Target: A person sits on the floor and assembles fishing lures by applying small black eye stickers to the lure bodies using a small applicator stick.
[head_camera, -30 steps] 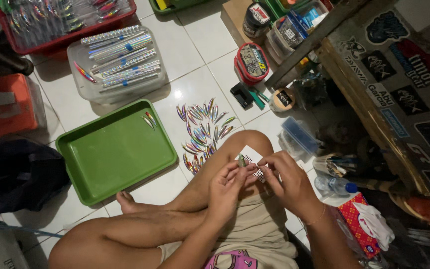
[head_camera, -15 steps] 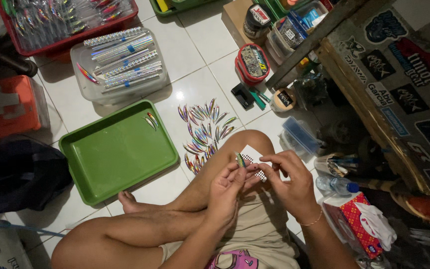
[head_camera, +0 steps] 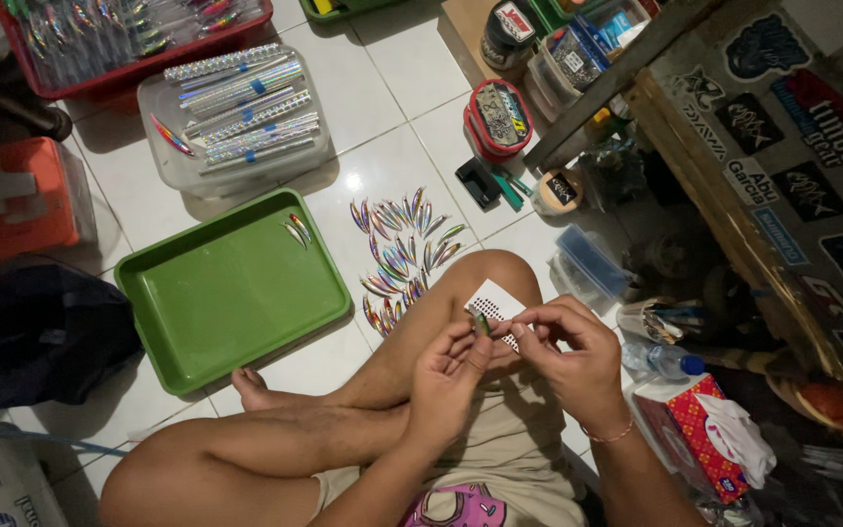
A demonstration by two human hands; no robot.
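I sit cross-legged on a white tiled floor. My left hand (head_camera: 449,376) pinches a small shiny fishing lure (head_camera: 481,322) between thumb and fingertips above my knee. My right hand (head_camera: 568,353) holds its fingertips at the same lure, touching it from the right. A small white sheet with rows of dark dots (head_camera: 498,307) rests on my knee just under both hands. Several more iridescent lures (head_camera: 402,249) lie spread on the tile in front of my knee. A green plastic tray (head_camera: 231,288) to the left holds two lures (head_camera: 296,229) in its far corner.
A clear tub of long shiny lures (head_camera: 236,112) and a red bin (head_camera: 129,34) stand at the back. A round red case (head_camera: 500,117), a dark cloth (head_camera: 31,337), an orange box (head_camera: 26,195), a tissue box (head_camera: 700,429), a water bottle (head_camera: 656,359) and a stickered wooden board (head_camera: 782,146) surround me.
Both hands have stayed above the knee, fingers shifting slightly on the lure. The white sheet now lies a little more uncovered on the knee.
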